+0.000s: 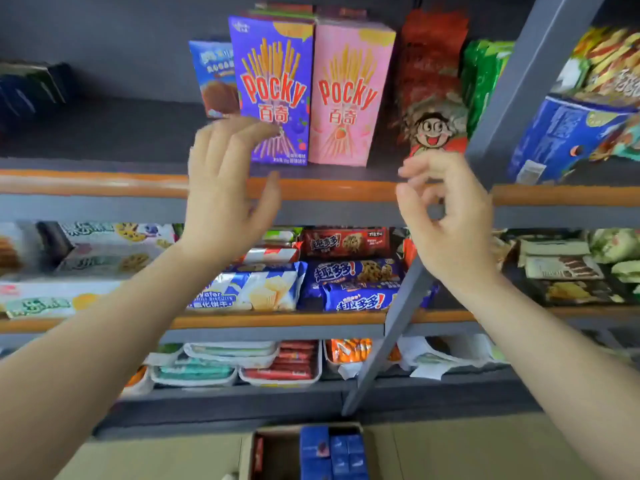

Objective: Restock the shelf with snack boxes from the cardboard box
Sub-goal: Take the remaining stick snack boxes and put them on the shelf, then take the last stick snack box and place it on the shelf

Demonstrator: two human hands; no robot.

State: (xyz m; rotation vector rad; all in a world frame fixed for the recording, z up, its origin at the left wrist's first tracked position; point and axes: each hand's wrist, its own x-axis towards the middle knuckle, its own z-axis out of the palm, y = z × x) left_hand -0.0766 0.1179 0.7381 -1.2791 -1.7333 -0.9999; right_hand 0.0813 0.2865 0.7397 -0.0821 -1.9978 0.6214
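Observation:
A purple Pocky box (273, 88) and a pink Pocky box (348, 95) stand upright side by side on the upper shelf (104, 183). My left hand (228, 188) is raised just in front of the purple box's lower left corner, fingers spread and holding nothing. My right hand (446, 216) hovers below and right of the pink box, fingers loosely curled and empty. At the bottom edge the cardboard box (277, 452) lies open with several blue snack boxes (332, 452) inside.
A blue biscuit box (213, 77) stands behind the purple one; a red bag (433, 84) and a green bag (485, 81) stand to the right. A grey upright post (519, 98) runs diagonally. Lower shelves hold cookie packs (356, 275) and trays (277, 365).

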